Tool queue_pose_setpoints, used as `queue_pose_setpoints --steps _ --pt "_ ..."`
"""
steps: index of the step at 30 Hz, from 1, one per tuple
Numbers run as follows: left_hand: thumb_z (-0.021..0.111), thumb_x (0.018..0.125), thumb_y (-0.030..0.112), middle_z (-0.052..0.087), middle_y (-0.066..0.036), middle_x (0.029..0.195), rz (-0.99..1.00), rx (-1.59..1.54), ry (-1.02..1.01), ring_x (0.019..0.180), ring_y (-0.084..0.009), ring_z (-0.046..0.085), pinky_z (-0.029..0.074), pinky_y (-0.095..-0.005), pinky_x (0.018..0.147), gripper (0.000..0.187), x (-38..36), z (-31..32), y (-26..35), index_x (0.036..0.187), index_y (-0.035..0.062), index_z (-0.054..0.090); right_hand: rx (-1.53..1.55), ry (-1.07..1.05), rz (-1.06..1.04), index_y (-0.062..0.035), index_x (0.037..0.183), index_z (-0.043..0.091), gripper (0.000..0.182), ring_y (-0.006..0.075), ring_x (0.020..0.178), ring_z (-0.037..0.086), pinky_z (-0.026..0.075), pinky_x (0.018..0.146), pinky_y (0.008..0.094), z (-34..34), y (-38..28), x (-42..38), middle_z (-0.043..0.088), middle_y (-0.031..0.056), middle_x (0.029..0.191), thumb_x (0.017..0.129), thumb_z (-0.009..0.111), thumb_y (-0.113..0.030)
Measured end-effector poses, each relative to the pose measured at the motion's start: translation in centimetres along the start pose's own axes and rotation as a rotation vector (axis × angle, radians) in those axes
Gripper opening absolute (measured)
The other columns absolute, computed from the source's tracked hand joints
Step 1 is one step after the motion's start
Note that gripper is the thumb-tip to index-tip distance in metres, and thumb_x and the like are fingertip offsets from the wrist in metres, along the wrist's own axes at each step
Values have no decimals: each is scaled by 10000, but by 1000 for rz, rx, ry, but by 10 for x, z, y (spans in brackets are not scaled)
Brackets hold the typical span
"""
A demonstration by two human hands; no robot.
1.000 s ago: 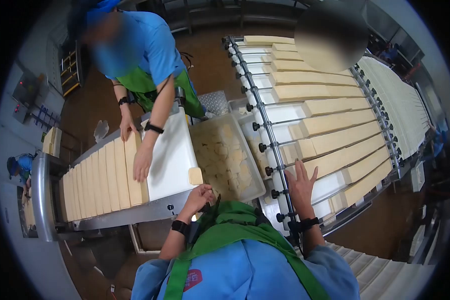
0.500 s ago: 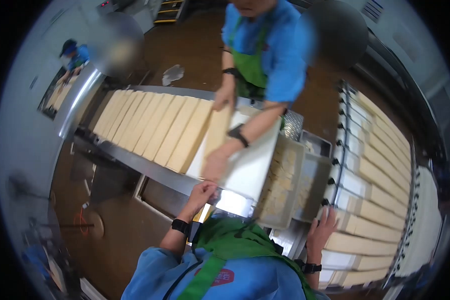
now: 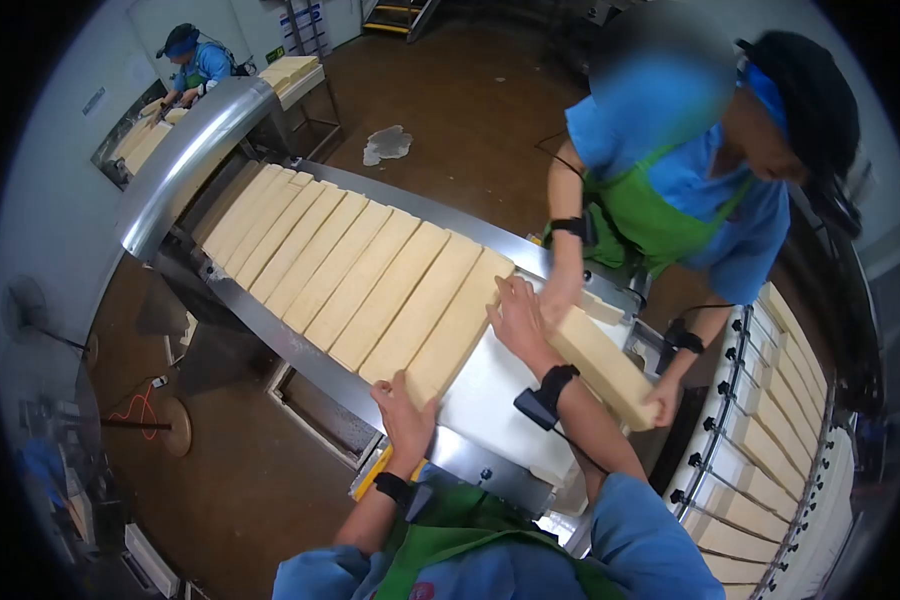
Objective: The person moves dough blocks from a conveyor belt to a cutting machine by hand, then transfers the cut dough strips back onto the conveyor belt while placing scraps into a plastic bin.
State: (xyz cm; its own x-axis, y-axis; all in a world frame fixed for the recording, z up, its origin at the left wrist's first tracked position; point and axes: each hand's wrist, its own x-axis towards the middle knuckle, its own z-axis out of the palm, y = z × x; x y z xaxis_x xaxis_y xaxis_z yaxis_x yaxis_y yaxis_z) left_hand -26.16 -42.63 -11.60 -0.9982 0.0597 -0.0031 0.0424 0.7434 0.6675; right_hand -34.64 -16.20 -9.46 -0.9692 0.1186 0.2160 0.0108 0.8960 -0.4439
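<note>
Squaring the last slab against the row

Bracing both ends, you have your left hand (image 3: 407, 420) cupped on the near end of the end slab (image 3: 457, 327) and your right hand (image 3: 518, 318) laid flat, fingers spread, on its far end; neither is clenched. Held this way the slab stays tight beside its neighbours in the row of pale slabs (image 3: 320, 255) lying side by side on the white belt (image 3: 490, 395), which runs away to the far left under a curved steel cover (image 3: 185, 165). To the right, a co-worker in a green apron carries another slab (image 3: 605, 365) with a hand at each end, tilted above the belt. On the far right, a roller rack (image 3: 770, 420) holds more slabs between its rods. No tub or bin shows clearly here
</note>
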Motion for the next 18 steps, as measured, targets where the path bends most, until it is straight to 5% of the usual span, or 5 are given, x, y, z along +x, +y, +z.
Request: queue_pose_setpoints --steps 5,7,18 --pt "889 756 172 389 -274 1302 -22 -16 -92 1172 -478 518 471 -498 1015 855 1 1 7 1455 -16 433 -201 64 -11 45 1306 607 556 349 1186 516 410 998 506 34 20 56 577 178 1220 841 774 -211" --pt "888 758 169 387 -265 1294 -52 -46 -111 1172 -479 517 476 -496 1004 864 1 1 8 1461 -12 420 -279 -47 163 25 1227 648 503 340 1160 517 409 967 507 41 23 67 577 167 1196 843 774 -275" --pt "890 755 176 388 -252 1350 -124 -7 -129 1211 -480 509 481 -520 989 859 4 8 21 1448 16 410 -227 -142 262 -35 1225 672 522 329 1156 571 395 969 518 45 33 76 645 157 1199 858 732 -402"
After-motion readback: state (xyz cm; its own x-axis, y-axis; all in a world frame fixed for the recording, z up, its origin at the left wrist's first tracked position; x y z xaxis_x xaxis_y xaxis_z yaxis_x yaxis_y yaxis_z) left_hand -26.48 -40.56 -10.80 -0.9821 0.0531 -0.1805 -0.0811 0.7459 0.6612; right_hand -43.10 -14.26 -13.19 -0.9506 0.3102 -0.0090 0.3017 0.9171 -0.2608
